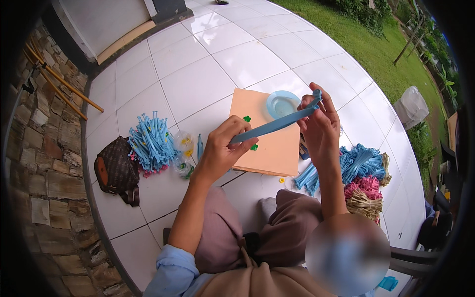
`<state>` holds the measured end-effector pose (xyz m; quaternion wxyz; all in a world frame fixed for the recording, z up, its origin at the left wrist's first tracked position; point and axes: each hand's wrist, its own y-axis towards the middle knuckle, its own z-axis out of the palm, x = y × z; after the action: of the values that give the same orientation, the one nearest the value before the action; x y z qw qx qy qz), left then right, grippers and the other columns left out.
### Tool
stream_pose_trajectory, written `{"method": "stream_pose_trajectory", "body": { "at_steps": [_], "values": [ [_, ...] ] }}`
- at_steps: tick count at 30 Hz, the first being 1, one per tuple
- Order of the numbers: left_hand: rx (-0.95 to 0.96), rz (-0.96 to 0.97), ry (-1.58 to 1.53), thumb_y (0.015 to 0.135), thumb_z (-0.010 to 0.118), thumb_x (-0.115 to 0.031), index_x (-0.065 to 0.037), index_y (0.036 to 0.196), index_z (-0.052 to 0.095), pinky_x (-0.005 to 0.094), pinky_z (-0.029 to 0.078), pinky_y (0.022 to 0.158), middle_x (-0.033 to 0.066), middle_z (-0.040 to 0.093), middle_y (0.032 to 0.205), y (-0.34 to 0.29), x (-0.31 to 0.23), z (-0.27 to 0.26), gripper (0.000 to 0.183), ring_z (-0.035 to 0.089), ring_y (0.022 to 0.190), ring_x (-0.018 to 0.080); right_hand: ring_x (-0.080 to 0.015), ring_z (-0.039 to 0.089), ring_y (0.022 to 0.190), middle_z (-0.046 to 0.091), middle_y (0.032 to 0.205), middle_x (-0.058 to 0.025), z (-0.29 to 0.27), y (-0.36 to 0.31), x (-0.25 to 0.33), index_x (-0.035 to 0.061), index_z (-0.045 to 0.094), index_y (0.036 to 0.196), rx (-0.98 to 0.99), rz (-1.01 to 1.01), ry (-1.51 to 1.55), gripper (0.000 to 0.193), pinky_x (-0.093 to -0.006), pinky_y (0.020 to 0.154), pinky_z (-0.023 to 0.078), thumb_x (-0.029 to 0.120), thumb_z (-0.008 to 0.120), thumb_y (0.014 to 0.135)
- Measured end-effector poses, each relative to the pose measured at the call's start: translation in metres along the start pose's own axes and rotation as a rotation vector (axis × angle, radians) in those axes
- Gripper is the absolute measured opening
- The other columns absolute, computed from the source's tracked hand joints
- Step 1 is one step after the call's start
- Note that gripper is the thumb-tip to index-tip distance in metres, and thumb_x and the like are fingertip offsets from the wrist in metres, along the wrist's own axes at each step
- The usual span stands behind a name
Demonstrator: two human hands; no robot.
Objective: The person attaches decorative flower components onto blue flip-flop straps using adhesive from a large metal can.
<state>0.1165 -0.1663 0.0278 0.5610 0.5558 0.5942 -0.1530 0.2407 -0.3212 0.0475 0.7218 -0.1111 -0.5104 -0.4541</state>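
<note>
A light-blue flip-flop strap (277,124) is stretched between my two hands above a peach-coloured board. My left hand (222,148) is closed on its lower left end, thumb along the edge. At the upper right, my right hand (324,121) grips the other end between thumb and fingers, where two stubby plugged tips stick up. Beneath the strap lies the board (274,161), with small green flower-shaped pieces (247,119) on it. A shallow blue dish (282,95) rests on the board's far part, partly behind the strap and my right hand.
On the left stand a bundle of blue straps (153,143), a brown patterned bag (118,168) and clear containers (183,141) with small flower pieces. Blue straps (358,161), pink straps (363,187) and beige straps (365,204) lie at right on white tiles (193,69).
</note>
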Motion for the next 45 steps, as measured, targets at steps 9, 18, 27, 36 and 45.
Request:
{"method": "stream_pose_trajectory", "body": {
  "at_steps": [9, 18, 27, 36, 45],
  "values": [
    [-0.121, -0.443, -0.637, 0.084, 0.062, -0.017, -0.013, 0.073, 0.042, 0.0189, 0.026, 0.050, -0.0045, 0.048, 0.073, 0.003, 0.026, -0.008, 0.024, 0.031, 0.056, 0.0029, -0.0085, 0.048, 0.073, 0.048, 0.086, -0.0018, 0.003, 0.016, -0.038, 0.0070, 0.033, 0.129, 0.201, 0.134, 0.291, 0.080, -0.0205, 0.059, 0.040, 0.018, 0.079, 0.066],
    [-0.216, -0.350, -0.277, 0.089, 0.055, -0.029, -0.009, 0.069, 0.044, 0.0186, 0.028, 0.046, -0.0033, 0.052, 0.065, 0.004, 0.018, -0.005, 0.031, 0.033, 0.050, 0.0029, -0.0097, 0.046, 0.057, 0.051, 0.069, -0.0040, 0.011, 0.018, -0.036, 0.0066, 0.022, 0.134, 0.004, 0.132, -0.111, 0.059, -0.0197, 0.050, 0.034, 0.007, 0.054, 0.085],
    [-0.291, -0.102, -0.030, 0.093, 0.046, -0.030, 0.000, 0.070, 0.048, 0.0281, 0.038, 0.048, 0.0043, 0.049, 0.053, -0.006, 0.007, 0.009, 0.038, 0.047, 0.051, 0.0112, -0.0064, 0.040, 0.048, 0.043, 0.053, 0.0005, 0.024, 0.012, -0.050, 0.0085, 0.017, 0.138, 0.003, 0.010, -0.636, 0.053, -0.0204, 0.048, 0.032, 0.012, 0.042, 0.092],
    [-0.088, -0.345, -0.322, 0.086, 0.057, -0.009, -0.007, 0.082, 0.036, 0.0214, 0.042, 0.066, 0.0056, 0.052, 0.082, -0.009, 0.016, -0.008, 0.021, 0.049, 0.072, 0.0068, -0.0115, 0.051, 0.063, 0.060, 0.082, -0.0130, -0.004, 0.019, -0.045, 0.0065, 0.008, 0.138, -0.145, -0.062, -0.225, 0.059, -0.0220, 0.052, 0.039, 0.024, 0.044, 0.094],
    [-0.360, -0.355, -0.546, 0.087, 0.052, -0.004, -0.010, 0.080, 0.032, 0.0174, 0.032, 0.052, 0.0006, 0.045, 0.076, -0.008, 0.024, -0.011, 0.022, 0.038, 0.060, 0.0032, -0.0204, 0.054, 0.084, 0.055, 0.099, -0.0123, -0.034, 0.010, -0.141, 0.0098, 0.034, 0.127, 0.373, 0.167, -0.980, 0.061, -0.0305, 0.077, 0.046, 0.003, 0.065, 0.075]
  ]
}}
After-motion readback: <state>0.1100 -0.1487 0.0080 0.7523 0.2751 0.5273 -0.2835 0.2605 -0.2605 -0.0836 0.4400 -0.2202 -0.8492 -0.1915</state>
